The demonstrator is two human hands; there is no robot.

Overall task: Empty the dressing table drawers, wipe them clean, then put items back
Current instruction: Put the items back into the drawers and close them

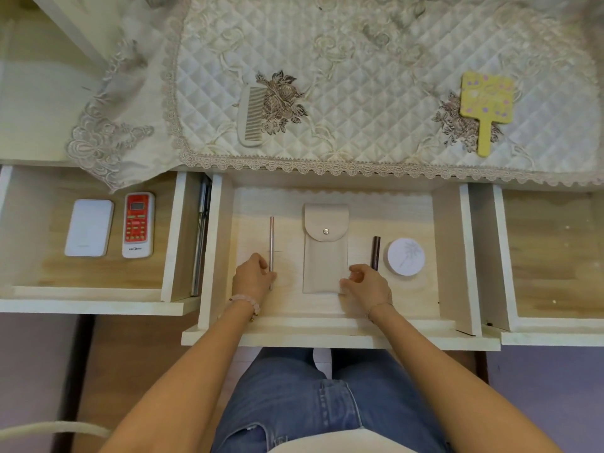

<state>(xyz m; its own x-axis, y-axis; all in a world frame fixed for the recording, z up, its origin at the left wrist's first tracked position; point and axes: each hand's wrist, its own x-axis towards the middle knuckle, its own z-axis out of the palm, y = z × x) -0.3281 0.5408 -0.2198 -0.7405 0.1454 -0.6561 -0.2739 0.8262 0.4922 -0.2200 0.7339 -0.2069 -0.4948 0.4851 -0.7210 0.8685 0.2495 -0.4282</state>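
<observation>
Middle wooden drawer (327, 335) is standing pulled out over the person's blue jeans (294, 403), both hands inside it. Thin rose-gold cosmetic pencil (271, 237) is lying at the drawer's left, long axis running front to back, far end pointing toward the table. Left hand (253, 277) is sitting at its near end, fingers curled in and pinching the pencil. Cream flat pouch with a snap flap (325, 256) is lying in the middle, also lengthwise front to back, flap end away from the person. Right hand (367, 284) is curling over the pouch's near right corner and gripping it.

Dark brown slim tube (376, 251) is lying just right of the pouch, parallel to it, its near end hidden behind the right hand. Round white compact (406, 256) is sitting just beside the tube, on its right. Pencil and pouch are apart, with bare wood between them.

Left drawer (98, 304) is open too, holding a white flat rectangular device (89, 227) and a red-and-white remote control (138, 224) side by side. Right drawer (552, 336) is also open.

On top, a quilted cream lace-edged cloth (359, 76) is carrying a pale comb (251, 116) and a yellow square hand mirror (486, 99), handle pointing toward the person. Pale bead bracelet (248, 300) is showing on the left wrist.
</observation>
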